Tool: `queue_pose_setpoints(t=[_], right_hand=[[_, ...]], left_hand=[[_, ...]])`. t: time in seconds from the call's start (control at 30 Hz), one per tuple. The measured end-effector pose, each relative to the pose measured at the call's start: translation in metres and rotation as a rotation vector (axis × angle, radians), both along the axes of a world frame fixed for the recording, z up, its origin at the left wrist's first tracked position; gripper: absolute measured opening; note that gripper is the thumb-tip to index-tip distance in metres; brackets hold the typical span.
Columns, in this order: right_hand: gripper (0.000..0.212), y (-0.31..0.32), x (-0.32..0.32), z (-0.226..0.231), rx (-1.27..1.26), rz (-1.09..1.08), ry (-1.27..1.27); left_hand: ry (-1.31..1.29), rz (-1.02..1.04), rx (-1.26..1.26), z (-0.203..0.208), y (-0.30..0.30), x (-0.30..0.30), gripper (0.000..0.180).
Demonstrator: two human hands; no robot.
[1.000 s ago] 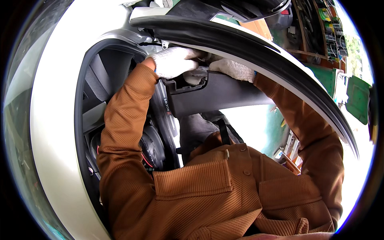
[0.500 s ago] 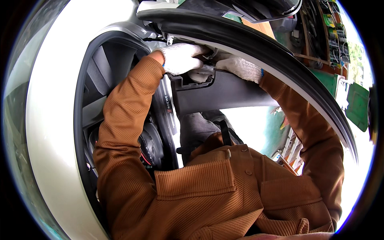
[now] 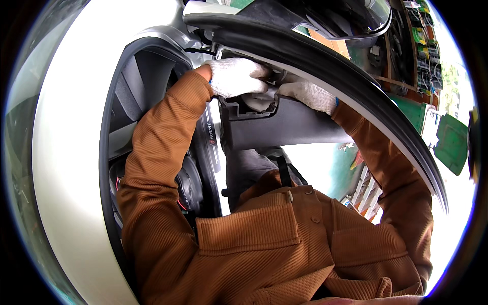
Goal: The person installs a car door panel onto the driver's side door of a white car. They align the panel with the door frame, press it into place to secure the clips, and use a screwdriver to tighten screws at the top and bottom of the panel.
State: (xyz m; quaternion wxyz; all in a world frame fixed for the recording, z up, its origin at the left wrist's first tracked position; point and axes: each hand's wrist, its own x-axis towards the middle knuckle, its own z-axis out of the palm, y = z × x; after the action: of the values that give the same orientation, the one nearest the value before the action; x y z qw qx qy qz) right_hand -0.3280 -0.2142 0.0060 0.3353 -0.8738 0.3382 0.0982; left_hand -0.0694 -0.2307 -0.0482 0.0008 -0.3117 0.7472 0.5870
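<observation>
A dark grey door trim panel (image 3: 295,122) stands partly off the inner side of an open car door (image 3: 305,56). My left hand (image 3: 238,77), in a white knit glove, reaches into the gap between panel and door near the panel's left end. Its fingers are bent together; what they pinch, if anything, is hidden. My right hand (image 3: 311,96), gloved alike, is wrapped over the panel's upper edge, with the fingertips out of sight. Below the left hand, a notched cut-out (image 3: 249,109) in the panel shows something pale inside.
On the left are the white car body (image 3: 66,168) and the rear doorway's black seal (image 3: 105,152). A sill strip (image 3: 211,134) runs beside my legs. The door mirror (image 3: 351,20) juts out at the top. Shelving (image 3: 424,46) and a green bin (image 3: 451,142) stand at right.
The view has shifted slightly, and the panel sits a little lower in it. My left fingers look more bent; the right hand keeps its place on the panel's edge.
</observation>
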Motion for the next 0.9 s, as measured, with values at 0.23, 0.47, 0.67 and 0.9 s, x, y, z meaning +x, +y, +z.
queue_pose_setpoints(t=[0.23,0.47,0.67,0.9], right_hand=[[0.028,-0.008,0.02,0.026,-0.058,0.226,0.139],[0.043,0.006,0.024,-0.039,0.275,-0.564,-0.003],[0.04,0.003,0.035,-0.024,0.119,-0.44,0.03],[0.042,0.009,0.02,-0.039,-0.048,-0.329,0.15]], left_hand=[[0.054,-0.005,0.154,0.006,-0.002,-0.001,0.057],[0.169,0.027,0.221,-0.01,0.0,0.003,0.064],[0.214,0.099,0.165,-0.029,0.004,0.006,0.055],[0.104,0.208,0.187,-0.028,0.011,0.003,0.056]])
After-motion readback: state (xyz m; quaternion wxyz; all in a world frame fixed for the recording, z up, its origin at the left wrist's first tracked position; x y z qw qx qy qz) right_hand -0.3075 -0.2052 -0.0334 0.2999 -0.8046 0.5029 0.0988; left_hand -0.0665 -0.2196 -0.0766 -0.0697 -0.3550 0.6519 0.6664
